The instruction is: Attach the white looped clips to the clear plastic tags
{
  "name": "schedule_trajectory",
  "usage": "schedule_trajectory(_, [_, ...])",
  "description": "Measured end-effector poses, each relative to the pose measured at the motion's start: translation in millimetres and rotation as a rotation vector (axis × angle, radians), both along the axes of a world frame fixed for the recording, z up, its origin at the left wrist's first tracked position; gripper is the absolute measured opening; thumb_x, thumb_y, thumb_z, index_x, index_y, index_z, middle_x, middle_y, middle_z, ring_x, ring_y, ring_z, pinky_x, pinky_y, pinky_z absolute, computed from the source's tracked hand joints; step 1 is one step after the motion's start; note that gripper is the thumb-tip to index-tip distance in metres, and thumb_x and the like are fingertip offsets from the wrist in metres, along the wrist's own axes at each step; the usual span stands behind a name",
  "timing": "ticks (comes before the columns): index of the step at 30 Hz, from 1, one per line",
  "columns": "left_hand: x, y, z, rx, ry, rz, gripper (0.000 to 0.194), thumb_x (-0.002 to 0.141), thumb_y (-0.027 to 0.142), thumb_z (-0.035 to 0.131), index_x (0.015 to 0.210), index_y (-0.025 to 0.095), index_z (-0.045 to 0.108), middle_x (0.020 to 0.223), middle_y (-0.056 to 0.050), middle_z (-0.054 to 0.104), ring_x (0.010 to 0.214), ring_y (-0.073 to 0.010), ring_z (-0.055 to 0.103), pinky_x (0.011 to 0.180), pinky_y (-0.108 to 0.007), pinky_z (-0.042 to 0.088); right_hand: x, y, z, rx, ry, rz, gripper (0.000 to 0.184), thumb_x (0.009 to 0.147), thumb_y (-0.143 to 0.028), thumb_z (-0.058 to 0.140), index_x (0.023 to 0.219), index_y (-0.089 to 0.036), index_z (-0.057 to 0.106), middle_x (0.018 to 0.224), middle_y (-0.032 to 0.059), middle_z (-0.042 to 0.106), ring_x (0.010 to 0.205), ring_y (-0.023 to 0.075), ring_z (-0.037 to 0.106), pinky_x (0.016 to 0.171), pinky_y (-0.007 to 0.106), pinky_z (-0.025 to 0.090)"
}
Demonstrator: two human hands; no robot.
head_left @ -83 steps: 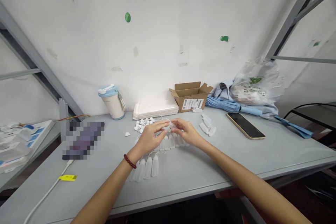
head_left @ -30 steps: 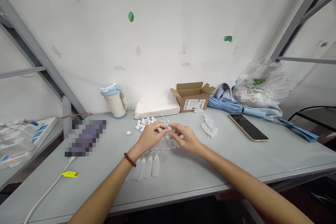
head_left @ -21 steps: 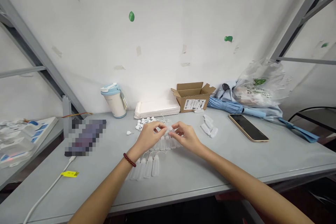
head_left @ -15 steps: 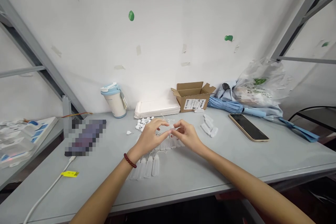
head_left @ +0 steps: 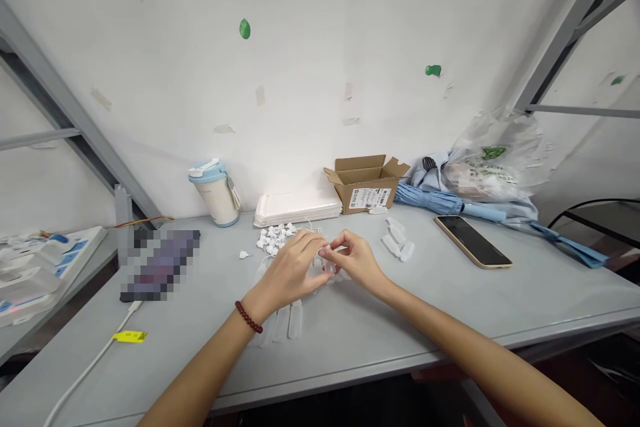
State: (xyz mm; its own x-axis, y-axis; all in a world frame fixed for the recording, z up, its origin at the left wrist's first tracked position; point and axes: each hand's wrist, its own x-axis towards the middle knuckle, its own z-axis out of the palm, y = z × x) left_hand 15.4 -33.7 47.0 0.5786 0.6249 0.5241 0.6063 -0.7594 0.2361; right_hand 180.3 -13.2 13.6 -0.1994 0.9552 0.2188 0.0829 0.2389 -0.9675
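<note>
Table (head_left: 500,300) stretches under both arms: the left hand (head_left: 293,267) has dipped since half a second ago, thumb and fingers part open, while the right hand (head_left: 357,263), little moved, pinches thumb to forefinger. That pinch has one raised bottle (head_left: 329,267) between the hands; whether the left grips it too, I cannot tell. More laid-out bottles (head_left: 295,319) are hidden now, caps (head_left: 274,237) lying beyond.
</note>
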Motion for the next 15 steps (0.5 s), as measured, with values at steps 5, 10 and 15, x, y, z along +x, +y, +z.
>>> schedule_trajectory(5, [-14, -13, 0.7, -0.053, 0.086, 0.010, 0.034, 0.074, 0.027, 0.065, 0.104, 0.019, 0.052, 0.101, -0.007, 0.060, 0.095, -0.0249, 0.052, 0.082, -0.040, 0.044, -2, -2, 2.5, -0.030, -0.128, 0.144, 0.019, 0.077, -0.032, 0.058, 0.070, -0.015, 0.055, 0.057, -0.0005, 0.059, 0.048, 0.0118, 0.058, 0.046, 0.022, 0.044])
schedule_trajectory(10, [-32, -42, -4.2, -0.183, 0.079, -0.005, 0.038, 0.074, 0.029, 0.066, 0.108, 0.020, 0.051, 0.102, -0.006, 0.060, 0.097, -0.0229, 0.051, 0.084, -0.037, 0.044, -2, -9, 7.0, -0.033, -0.258, 0.438, 0.015, 0.075, -0.019, 0.051, 0.073, -0.013, 0.064, 0.054, 0.0002, 0.061, 0.048, 0.0108, 0.057, 0.048, 0.020, 0.044])
schedule_trajectory(15, [-37, -65, -10.6, -0.321, 0.069, -0.026, 0.040, 0.073, 0.031, 0.067, 0.109, 0.021, 0.051, 0.106, -0.007, 0.059, 0.100, -0.0232, 0.049, 0.087, -0.038, 0.043, 2, -15, 12.3, -0.023, -0.414, 0.666, 0.016, 0.069, -0.014, 0.051, 0.072, -0.011, 0.067, 0.047, -0.0031, 0.055, 0.042, 0.0084, 0.052, 0.043, 0.016, 0.037])
